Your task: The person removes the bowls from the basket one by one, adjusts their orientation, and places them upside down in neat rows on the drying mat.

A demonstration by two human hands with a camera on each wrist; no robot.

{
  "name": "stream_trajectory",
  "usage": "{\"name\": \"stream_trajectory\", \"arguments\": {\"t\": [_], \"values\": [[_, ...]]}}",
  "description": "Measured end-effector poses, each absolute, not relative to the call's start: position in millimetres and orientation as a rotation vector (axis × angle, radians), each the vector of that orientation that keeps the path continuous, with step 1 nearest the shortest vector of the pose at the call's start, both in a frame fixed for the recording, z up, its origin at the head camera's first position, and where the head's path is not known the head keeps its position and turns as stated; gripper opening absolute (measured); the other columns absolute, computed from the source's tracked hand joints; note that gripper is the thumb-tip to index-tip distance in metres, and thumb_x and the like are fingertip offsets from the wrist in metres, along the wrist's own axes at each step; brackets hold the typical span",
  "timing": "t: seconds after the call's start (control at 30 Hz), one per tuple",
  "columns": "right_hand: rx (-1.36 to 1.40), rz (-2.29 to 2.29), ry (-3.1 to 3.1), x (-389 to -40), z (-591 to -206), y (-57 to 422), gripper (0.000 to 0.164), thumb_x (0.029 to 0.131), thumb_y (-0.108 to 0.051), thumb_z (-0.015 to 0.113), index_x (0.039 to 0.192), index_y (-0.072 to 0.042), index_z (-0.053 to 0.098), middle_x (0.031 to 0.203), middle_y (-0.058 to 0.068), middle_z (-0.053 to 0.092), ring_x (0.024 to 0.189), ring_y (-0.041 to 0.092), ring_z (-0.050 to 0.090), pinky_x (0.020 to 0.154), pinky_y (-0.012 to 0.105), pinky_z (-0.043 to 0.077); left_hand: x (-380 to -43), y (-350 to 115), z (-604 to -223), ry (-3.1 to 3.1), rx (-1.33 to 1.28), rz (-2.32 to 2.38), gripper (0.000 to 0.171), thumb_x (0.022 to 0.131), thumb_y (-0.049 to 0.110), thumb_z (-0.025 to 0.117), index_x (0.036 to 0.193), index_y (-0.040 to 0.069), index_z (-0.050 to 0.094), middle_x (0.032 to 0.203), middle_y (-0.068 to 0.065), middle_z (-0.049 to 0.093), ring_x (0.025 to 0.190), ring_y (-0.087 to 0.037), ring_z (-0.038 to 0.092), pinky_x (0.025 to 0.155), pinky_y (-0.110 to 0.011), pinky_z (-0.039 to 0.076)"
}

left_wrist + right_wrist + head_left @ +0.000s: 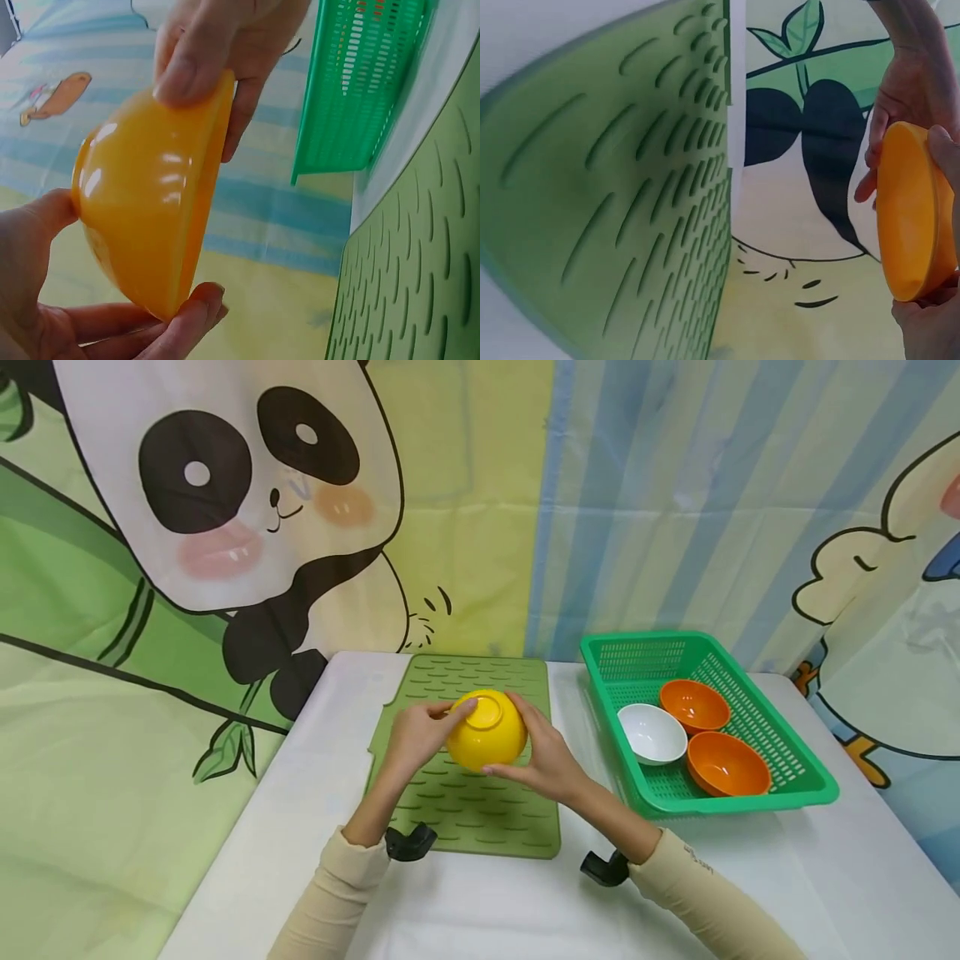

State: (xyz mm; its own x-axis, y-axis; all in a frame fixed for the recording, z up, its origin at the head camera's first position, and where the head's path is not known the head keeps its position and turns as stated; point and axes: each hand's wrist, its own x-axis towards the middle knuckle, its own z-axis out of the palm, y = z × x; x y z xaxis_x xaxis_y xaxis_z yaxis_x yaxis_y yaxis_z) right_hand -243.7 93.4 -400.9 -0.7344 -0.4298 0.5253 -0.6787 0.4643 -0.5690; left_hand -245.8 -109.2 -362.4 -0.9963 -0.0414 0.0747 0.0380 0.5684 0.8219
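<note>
A yellow bowl [487,745] is held in both hands above the green mat [495,827], tilted so that its underside and foot ring show in the head view. My left hand [416,737] grips it from the left, thumb by the foot ring and fingers at the rim, as the left wrist view shows on the bowl [142,195]. On the opposite side my right hand [551,762] holds the bowl between thumb and fingers. The right wrist view shows part of the inside of the bowl [906,214], with nothing seen in it.
To the right stands a green plastic basket [806,793] holding a white bowl [652,735], a smaller orange bowl [694,706] and a larger orange bowl [727,766]. The white tabletop [300,827] ends at a cartoon-printed curtain [480,510] behind.
</note>
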Motion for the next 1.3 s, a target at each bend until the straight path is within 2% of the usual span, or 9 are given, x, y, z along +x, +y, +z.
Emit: {"name": "stream_trajectory", "arguments": {"t": [0.17, 0.43, 0.6, 0.77, 0.97, 1.17, 1.3], "values": [[0.871, 1.179, -2.389, -271.8, -405.2, 73.9, 0.097, 0.068, -0.044, 0.074, 0.142, -0.011, 0.022, 0.140, 0.008, 0.035, 0.120, 0.023, 0.043, 0.092, 0.041, 0.045, -260.2, -124.6, -371.1, -2.581, -0.063, -1.512, 0.073, 0.072, 0.065, 0.057, 0.123, 0.012, 0.056, 0.116, -0.008, 0.061, 0.097, -0.021, 0.062, 0.071, -0.031, 0.055], [0.841, 1.179, -2.420, -322.3, -414.2, 38.8, 0.096, 0.069, -0.046, 0.072, 0.142, -0.009, 0.022, 0.137, 0.010, 0.038, 0.116, 0.023, 0.047, 0.091, 0.038, 0.046, -294.7, -152.5, -402.2, -2.356, -0.236, -1.774, 0.079, 0.073, 0.043, 0.070, 0.136, 0.011, 0.036, 0.137, -0.010, 0.041, 0.117, -0.019, 0.048, 0.087, -0.024, 0.047], [0.806, 1.159, -2.470, -344.3, -423.1, 26.3, 0.096, 0.068, -0.046, 0.073, 0.141, -0.008, 0.023, 0.138, 0.012, 0.037, 0.118, 0.025, 0.045, 0.094, 0.041, 0.043, -315.8, -168.4, -417.9, -2.367, -0.369, -1.796, 0.081, 0.075, 0.026, 0.072, 0.140, 0.009, 0.027, 0.143, -0.011, 0.029, 0.126, -0.022, 0.038, 0.096, -0.028, 0.040], [0.756, 1.105, -2.552, -364.9, -440.8, 17.5, 0.100, 0.067, -0.051, 0.072, 0.141, -0.006, 0.023, 0.138, 0.012, 0.038, 0.120, 0.025, 0.044, 0.096, 0.041, 0.042, -327.1, -177.6, -421.3, -2.418, -0.424, -1.767, 0.077, 0.077, 0.015, 0.071, 0.140, 0.005, 0.027, 0.143, -0.016, 0.027, 0.126, -0.027, 0.036, 0.099, -0.036, 0.038], [0.753, 1.028, -2.618, -381.6, -460.2, 5.1, 0.095, 0.065, -0.052, 0.072, 0.138, -0.010, 0.028, 0.132, 0.007, 0.045, 0.116, 0.021, 0.047, 0.096, 0.037, 0.042, -343.1, -188.3, -442.1, -2.481, -0.396, -1.769, 0.077, 0.078, 0.014, 0.070, 0.141, 0.007, 0.026, 0.143, -0.017, 0.027, 0.127, -0.030, 0.035, 0.100, -0.038, 0.037], [0.726, 1.047, -2.694, -391.5, -463.5, -6.6, 0.095, 0.066, -0.049, 0.073, 0.139, -0.011, 0.027, 0.134, 0.008, 0.043, 0.117, 0.024, 0.046, 0.096, 0.040, 0.041, -373.1, -204.7, -473.1, -2.524, -0.376, -1.668, 0.079, 0.076, 0.023, 0.071, 0.141, 0.006, 0.028, 0.142, -0.015, 0.031, 0.126, -0.027, 0.037, 0.099, -0.033, 0.038], [0.690, 1.024, -2.737, -396.4, -467.3, -11.3, 0.096, 0.067, -0.047, 0.073, 0.140, -0.010, 0.025, 0.135, 0.008, 0.042, 0.118, 0.024, 0.046, 0.098, 0.039, 0.040, -383.9, -208.6, -484.6, -2.538, -0.379, -1.631, 0.081, 0.075, 0.028, 0.071, 0.140, 0.005, 0.028, 0.142, -0.016, 0.032, 0.127, -0.028, 0.036, 0.100, -0.036, 0.036]]}}
